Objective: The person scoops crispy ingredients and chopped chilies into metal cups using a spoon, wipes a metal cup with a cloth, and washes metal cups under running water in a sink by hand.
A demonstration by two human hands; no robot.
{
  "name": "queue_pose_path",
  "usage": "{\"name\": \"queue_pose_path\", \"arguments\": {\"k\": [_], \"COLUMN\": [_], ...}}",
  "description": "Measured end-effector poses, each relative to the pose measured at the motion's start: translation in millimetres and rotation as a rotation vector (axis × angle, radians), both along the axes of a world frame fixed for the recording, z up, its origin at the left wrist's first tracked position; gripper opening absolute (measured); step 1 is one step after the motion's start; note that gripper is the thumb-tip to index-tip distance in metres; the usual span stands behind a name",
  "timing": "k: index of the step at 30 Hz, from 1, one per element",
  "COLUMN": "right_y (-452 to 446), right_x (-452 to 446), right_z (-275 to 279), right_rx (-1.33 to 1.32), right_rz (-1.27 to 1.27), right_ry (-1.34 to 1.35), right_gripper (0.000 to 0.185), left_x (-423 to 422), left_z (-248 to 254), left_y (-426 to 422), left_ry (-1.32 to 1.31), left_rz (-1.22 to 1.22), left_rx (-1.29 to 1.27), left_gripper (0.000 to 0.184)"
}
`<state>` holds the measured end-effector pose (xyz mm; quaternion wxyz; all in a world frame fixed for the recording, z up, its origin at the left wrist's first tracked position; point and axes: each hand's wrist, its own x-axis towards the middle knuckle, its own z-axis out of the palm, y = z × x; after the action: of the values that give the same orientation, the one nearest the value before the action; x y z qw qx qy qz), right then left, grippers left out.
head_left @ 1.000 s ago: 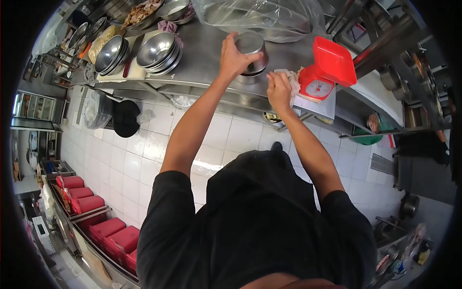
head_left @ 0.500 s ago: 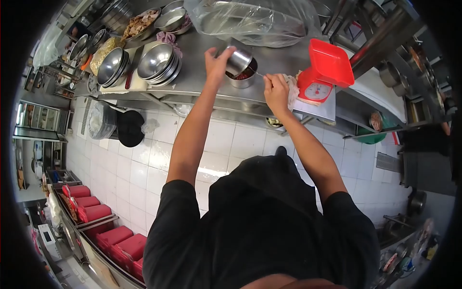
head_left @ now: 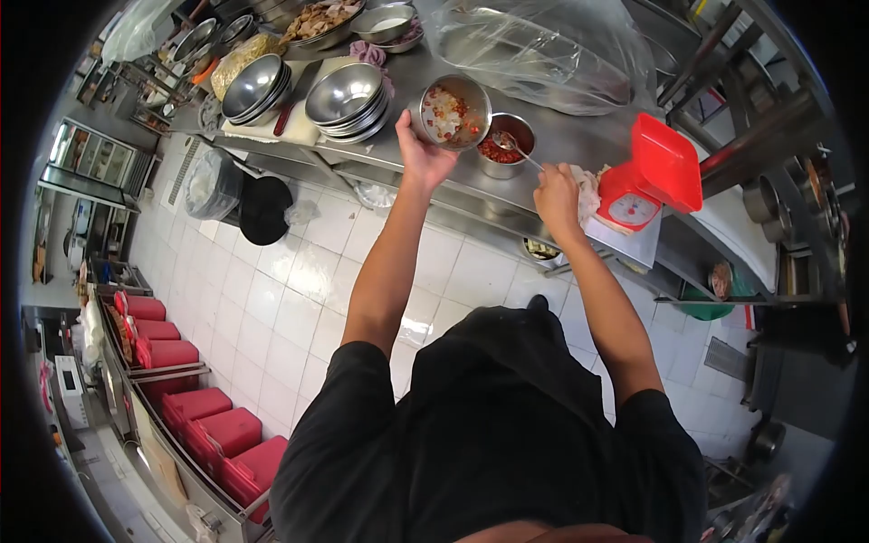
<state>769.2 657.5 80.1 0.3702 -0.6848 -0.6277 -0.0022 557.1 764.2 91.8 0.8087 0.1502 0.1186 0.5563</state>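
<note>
My left hand [head_left: 425, 161] is wrapped round a steel container [head_left: 455, 112], whose open mouth faces me. Pale pieces and red bits cling to its bottom and inner wall. Just right of it, a second steel pot [head_left: 519, 125] stands on the counter with chopped red stuff, like chilli, inside. My right hand [head_left: 558, 195] grips the handle of a metal spoon [head_left: 525, 156], and the spoon's bowl rests in that red stuff. A crumpled cloth [head_left: 587, 192] lies beside my right hand.
A red kitchen scale [head_left: 632, 195] stands at the counter's right end. Two stacks of steel bowls [head_left: 345, 95] sit to the left, with a knife [head_left: 291, 107] between them. Clear plastic sheeting [head_left: 543, 54] covers something behind. Red bins [head_left: 224, 434] line the lower left.
My left hand has turned the container from tipped over the pot to mouth towards me, left of the pot. The spoon now rests in the red stuff. The whole view has shifted.
</note>
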Motion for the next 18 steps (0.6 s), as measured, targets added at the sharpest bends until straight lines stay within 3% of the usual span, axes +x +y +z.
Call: {"name": "queue_pose_path", "arguments": {"k": [2,8,12,18], "right_y": [1.2,-13.5,3.6,26.6], "right_x": [2.6,-3.7,-27.0,-29.7], "right_z": [-1.0,55.5,92.7,96.7], "right_rx": [-0.135,0.245,0.172,0.052], "right_rz": [0.006,0.008,0.043,-0.01], "right_ry": [-0.048,0.112,0.065,0.124], "right_gripper": [0.023,0.02,0.014,0.016], "left_x": [1.0,6.7,19.1,25.0], "left_z": [4.8,22.7,21.0,22.6], "left_y": [1.5,7.9,12.5,9.1], "left_ry": [0.029,0.077,0.056,0.11], "left_rz": [-0.014,-0.061,-0.091,-0.117], "left_rx": [-0.01,-0.06,0.002,0.031], "left_gripper": [0.063,0.062,0.065,0.062]}}
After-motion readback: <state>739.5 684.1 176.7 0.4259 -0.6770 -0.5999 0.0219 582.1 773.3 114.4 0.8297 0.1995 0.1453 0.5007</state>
